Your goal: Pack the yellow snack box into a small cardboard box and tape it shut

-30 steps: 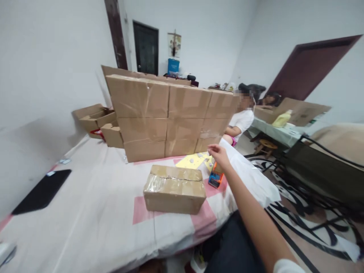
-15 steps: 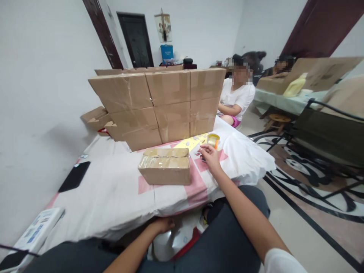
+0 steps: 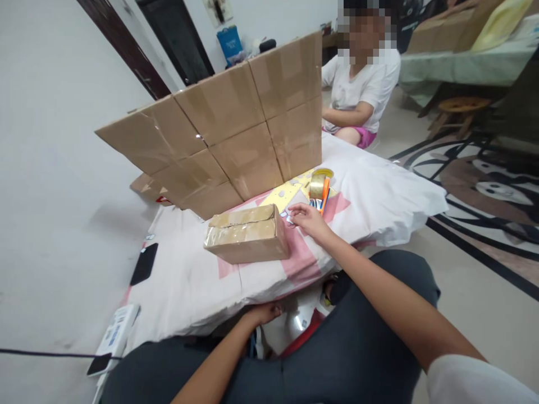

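Note:
My right hand (image 3: 310,221) is above the table just right of a small taped cardboard box (image 3: 248,247). Its fingers are bent together at a small whitish thing whose kind I cannot make out. Just beyond this hand a roll of clear packing tape (image 3: 317,186) stands beside an orange-edged object (image 3: 325,196). My left hand (image 3: 266,313) hangs low at the table's front edge, above my lap. Its fingers are curled in and nothing shows in them. The small box lies closed, with tape along its top seam.
A tall wall of cardboard boxes (image 3: 236,134) stands across the table behind the small box. A white and pink cloth (image 3: 181,286) covers the table. At left are a black phone-like slab (image 3: 144,264) and a power strip (image 3: 118,331). A person (image 3: 362,95) sits behind at right.
The view has turned and dipped, so the table and boxes appear tilted and the seated person looks nearer. My right hand remains beside the small box, and my left hand stays low.

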A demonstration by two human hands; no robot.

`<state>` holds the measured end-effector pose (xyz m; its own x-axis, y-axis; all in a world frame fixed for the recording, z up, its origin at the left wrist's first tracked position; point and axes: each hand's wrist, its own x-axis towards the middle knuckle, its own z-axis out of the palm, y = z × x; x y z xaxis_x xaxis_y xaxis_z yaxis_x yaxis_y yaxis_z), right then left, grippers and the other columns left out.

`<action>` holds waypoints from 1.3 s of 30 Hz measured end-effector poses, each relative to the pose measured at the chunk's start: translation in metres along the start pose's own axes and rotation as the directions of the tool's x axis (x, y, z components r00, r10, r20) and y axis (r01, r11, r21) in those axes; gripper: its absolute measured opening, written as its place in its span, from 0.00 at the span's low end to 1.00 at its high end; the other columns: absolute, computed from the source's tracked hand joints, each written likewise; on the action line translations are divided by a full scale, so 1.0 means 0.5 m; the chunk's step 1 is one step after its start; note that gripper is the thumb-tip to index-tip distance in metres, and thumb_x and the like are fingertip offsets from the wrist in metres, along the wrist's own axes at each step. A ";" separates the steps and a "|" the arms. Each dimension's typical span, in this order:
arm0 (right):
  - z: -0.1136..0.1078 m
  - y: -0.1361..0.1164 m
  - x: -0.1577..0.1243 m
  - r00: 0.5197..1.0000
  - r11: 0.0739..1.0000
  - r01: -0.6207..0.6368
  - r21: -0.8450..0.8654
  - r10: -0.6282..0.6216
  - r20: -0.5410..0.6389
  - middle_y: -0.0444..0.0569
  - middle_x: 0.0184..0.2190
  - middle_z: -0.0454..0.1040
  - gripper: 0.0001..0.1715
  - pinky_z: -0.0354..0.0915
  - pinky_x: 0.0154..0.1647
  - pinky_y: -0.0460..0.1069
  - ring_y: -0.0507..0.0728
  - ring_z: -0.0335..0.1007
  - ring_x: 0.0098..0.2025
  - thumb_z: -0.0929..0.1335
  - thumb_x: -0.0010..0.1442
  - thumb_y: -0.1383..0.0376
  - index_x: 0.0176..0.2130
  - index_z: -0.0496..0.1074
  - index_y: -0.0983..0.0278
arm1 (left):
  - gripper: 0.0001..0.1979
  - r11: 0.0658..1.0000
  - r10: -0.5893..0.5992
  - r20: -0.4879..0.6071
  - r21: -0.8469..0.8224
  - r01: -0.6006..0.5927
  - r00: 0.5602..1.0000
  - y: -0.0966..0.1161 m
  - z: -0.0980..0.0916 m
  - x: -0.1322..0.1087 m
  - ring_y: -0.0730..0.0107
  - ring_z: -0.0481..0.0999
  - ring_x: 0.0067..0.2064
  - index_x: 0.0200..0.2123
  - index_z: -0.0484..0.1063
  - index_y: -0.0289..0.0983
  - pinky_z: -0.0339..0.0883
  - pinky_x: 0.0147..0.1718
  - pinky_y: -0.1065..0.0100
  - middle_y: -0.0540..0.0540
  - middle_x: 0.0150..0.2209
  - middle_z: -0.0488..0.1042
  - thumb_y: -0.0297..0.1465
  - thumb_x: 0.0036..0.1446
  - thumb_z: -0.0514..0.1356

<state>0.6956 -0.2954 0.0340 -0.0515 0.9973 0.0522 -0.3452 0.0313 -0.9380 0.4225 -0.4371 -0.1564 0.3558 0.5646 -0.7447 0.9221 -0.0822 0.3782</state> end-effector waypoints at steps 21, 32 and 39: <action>0.016 0.018 -0.015 0.902 0.909 -0.416 -0.026 0.416 0.117 0.43 0.16 0.67 0.10 0.45 0.13 0.40 0.46 0.59 0.18 0.76 0.44 0.69 0.22 0.71 0.67 | 0.19 0.998 0.048 0.002 0.037 -0.049 0.999 0.016 -0.012 -0.016 0.55 0.75 0.53 0.53 0.72 0.36 0.73 0.51 0.52 0.43 0.54 0.74 0.41 0.65 0.61; 0.011 0.028 -0.013 0.907 0.930 -0.258 -0.261 0.326 0.265 0.40 0.15 0.65 0.17 0.50 0.19 0.44 0.48 0.57 0.18 0.75 0.50 0.57 0.22 0.71 0.65 | 0.13 0.979 0.198 -0.144 0.084 -0.187 0.970 0.092 -0.029 -0.055 0.65 0.78 0.43 0.47 0.75 0.36 0.76 0.43 0.60 0.45 0.44 0.77 0.38 0.65 0.61; 0.015 0.080 -0.017 0.982 0.943 0.062 -0.326 0.000 0.187 0.52 0.46 0.77 0.31 0.68 0.52 0.55 0.59 0.73 0.48 0.80 0.42 0.56 0.44 0.74 0.64 | 0.11 0.915 0.389 -0.650 0.193 -0.353 0.653 0.262 -0.082 -0.149 0.62 0.78 0.45 0.44 0.77 0.39 0.68 0.52 0.57 0.41 0.39 0.79 0.33 0.66 0.55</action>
<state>0.6754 -0.3030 -0.0014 -0.2259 0.9673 0.1156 -0.0232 0.1133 -0.9933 0.5107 -0.4563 -0.0287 0.4919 0.8704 0.0187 0.7478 -0.4334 0.5029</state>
